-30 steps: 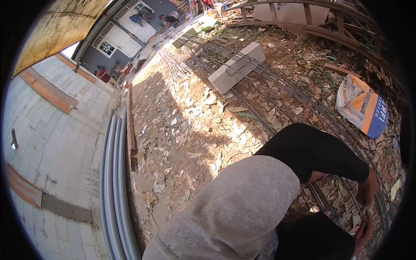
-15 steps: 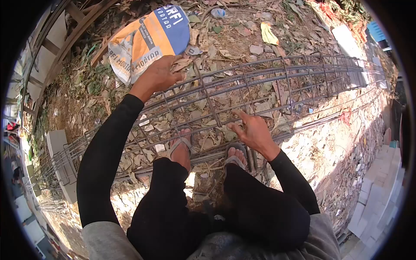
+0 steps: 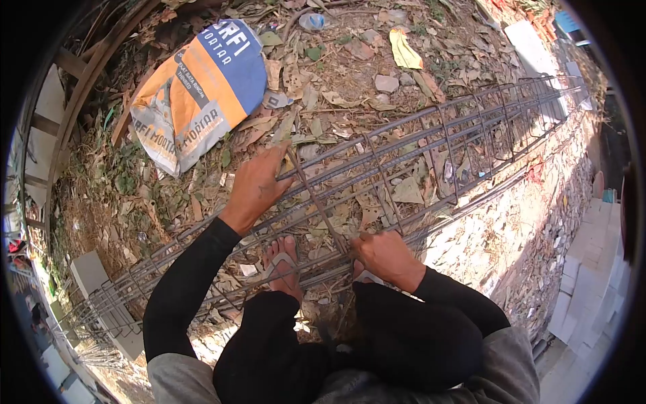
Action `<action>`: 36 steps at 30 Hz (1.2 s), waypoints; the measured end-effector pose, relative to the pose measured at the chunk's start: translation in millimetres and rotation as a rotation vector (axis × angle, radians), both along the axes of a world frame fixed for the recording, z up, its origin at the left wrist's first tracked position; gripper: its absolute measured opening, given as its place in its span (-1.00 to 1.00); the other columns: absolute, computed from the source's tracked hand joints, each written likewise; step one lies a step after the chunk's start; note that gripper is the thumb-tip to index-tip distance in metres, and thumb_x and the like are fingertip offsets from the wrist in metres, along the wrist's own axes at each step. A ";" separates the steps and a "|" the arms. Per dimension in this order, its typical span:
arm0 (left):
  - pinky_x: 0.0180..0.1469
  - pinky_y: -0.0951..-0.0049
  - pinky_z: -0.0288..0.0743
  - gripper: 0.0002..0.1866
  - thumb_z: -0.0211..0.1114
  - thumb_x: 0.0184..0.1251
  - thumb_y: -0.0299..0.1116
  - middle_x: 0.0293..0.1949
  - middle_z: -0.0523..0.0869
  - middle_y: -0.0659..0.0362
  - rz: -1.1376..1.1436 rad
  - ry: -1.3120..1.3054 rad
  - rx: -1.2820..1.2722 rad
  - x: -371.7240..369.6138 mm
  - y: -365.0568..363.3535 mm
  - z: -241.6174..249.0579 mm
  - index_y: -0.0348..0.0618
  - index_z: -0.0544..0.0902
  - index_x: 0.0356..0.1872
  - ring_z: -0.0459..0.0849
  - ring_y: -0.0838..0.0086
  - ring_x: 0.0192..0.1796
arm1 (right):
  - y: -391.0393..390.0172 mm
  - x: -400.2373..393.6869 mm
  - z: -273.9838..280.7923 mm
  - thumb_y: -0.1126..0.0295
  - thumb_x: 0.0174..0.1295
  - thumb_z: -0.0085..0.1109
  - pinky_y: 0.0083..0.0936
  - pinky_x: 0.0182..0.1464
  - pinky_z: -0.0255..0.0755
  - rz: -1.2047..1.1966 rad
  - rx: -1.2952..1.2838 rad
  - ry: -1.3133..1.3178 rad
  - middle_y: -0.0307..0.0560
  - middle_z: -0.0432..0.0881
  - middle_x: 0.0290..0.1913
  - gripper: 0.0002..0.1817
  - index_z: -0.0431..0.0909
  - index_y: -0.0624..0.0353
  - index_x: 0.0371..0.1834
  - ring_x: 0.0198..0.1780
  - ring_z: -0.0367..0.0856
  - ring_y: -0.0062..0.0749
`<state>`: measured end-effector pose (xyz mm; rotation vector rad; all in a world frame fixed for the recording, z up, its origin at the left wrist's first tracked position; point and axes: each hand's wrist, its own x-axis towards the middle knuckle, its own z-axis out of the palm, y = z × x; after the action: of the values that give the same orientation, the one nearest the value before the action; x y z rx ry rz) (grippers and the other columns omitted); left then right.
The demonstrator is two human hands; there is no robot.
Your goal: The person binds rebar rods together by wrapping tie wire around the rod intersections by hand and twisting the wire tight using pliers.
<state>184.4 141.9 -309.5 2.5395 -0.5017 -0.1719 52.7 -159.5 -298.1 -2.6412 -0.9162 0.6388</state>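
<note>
The right hand has closed on the rebar cage

Blue, orange and white mortar bag, yellow scrap, black sleeves, grey shirt fabric

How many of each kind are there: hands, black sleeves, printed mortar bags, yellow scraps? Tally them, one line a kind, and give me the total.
Hands: 2 (left hand, right hand)
Black sleeves: 2 (left sleeve, right sleeve)
Printed mortar bag: 1
Yellow scrap: 1
Total: 6
</note>
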 end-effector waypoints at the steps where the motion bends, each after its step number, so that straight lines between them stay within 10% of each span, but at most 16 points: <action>1: 0.07 0.10 0.69 -0.29 0.61 0.13 -0.40 0.08 0.81 -0.12 -0.037 -0.113 -0.043 0.7 1.0 -2.3 -0.05 0.62 0.38 0.81 -0.06 0.01 | -1.3 -3.5 0.3 0.41 0.21 0.29 -0.16 -0.33 0.66 0.007 0.012 0.006 -0.01 0.75 -0.33 -0.86 0.65 0.16 -0.19 -0.35 0.82 -0.03; 26: -0.17 0.23 0.49 -0.43 0.35 0.29 -0.19 -0.19 0.80 -0.09 -0.035 0.316 -0.265 11.1 4.8 15.3 -0.18 0.71 0.31 0.54 0.25 -0.40 | -4.7 -6.0 3.3 0.23 0.27 0.37 -0.10 -0.28 0.63 -0.033 -0.033 0.139 0.03 0.78 -0.32 -0.76 0.73 0.14 -0.15 -0.28 0.80 0.03; 32: -0.23 0.21 0.42 -0.31 0.21 0.58 0.23 -0.46 0.68 0.04 0.087 0.398 -0.256 20.3 8.2 -5.8 -0.32 0.78 0.16 0.44 0.34 -0.43 | -54.4 32.5 34.1 0.23 0.42 0.34 -0.30 -0.24 0.56 -0.749 0.311 0.110 0.13 0.80 -0.30 -0.67 0.78 0.27 0.04 -0.35 0.75 -0.19; 36: -0.16 0.26 0.51 -0.28 0.26 0.54 0.31 -0.46 0.69 0.10 0.073 0.353 -0.319 24.0 10.7 -23.5 -0.28 0.83 0.10 0.58 0.45 -0.33 | -73.6 39.6 33.8 0.17 0.41 0.33 -0.17 -0.28 0.54 -0.743 0.184 0.111 0.12 0.74 -0.41 -0.67 0.81 0.23 -0.04 -0.40 0.72 0.01</action>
<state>208.4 152.5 -333.0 2.1502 -0.2715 -0.4649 92.4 -233.0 -264.3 -2.4770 0.0665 0.4656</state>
